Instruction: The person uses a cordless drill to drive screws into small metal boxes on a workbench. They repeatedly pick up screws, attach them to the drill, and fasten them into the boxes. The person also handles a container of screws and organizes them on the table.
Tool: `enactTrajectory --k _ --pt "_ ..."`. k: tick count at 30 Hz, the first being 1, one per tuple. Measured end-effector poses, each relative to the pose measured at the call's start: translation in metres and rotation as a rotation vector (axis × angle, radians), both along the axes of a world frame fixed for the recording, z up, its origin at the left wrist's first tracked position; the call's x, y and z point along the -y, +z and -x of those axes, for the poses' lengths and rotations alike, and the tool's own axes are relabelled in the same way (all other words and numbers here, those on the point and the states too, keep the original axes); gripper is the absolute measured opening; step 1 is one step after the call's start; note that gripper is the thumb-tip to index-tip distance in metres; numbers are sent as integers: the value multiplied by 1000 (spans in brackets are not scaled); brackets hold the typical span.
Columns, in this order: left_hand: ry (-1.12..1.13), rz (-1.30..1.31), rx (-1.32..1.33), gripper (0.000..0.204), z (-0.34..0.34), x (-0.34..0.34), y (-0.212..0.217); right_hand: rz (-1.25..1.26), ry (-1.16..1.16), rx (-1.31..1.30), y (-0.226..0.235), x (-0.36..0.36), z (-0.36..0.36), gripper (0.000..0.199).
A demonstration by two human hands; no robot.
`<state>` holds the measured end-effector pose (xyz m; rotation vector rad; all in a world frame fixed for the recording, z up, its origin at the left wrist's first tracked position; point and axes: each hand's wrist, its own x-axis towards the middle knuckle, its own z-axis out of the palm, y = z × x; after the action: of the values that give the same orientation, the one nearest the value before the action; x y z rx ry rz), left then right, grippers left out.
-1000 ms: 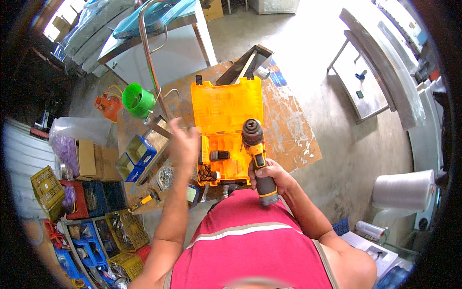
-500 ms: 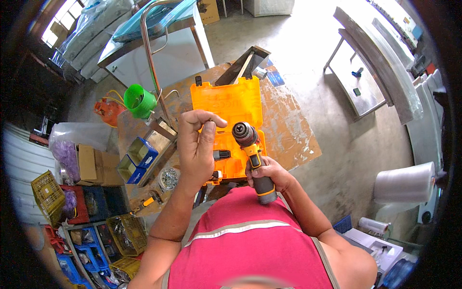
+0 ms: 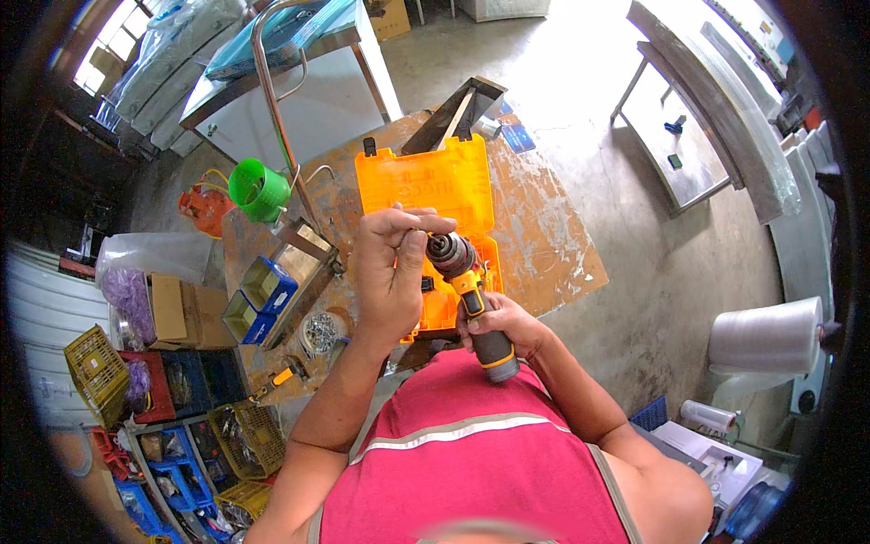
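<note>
My right hand point(image 3: 507, 322) is wrapped round the grip of a yellow and black cordless drill point(image 3: 470, 295), whose chuck point(image 3: 449, 255) points up and away from me. Beside the chuck, my left hand point(image 3: 388, 276) has its thumb and forefinger pinched together at the chuck's opening. Whatever sits in that pinch is too small to make out. Under both hands lies an orange tool case point(image 3: 424, 181), lid swung back on the far side, its tray partly covered by the drill and my left hand.
The case rests on a worn wooden table point(image 3: 553, 227). To the left stand a green cup point(image 3: 258, 189), blue bins point(image 3: 268, 283), a tub of small metal parts point(image 3: 321, 334) and a yellow-handled tool point(image 3: 279, 379). A dark metal trough point(image 3: 435, 127) lies beyond the case.
My left hand has moved right, and its pinched fingers have come up to the chuck. The drill has tilted slightly left, still in my right hand.
</note>
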<state>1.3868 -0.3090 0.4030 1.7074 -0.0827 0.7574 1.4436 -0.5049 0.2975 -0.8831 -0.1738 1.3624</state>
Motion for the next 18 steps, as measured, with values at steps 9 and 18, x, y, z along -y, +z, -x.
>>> enactTrajectory --k 9,18 --pt "9 -58 -139 34 -3 1 -19 -59 43 -45 -3 0 -1 31" --pt "381 -495 -318 56 6 -44 -21 -98 4 -83 -5 -1 -1 28"
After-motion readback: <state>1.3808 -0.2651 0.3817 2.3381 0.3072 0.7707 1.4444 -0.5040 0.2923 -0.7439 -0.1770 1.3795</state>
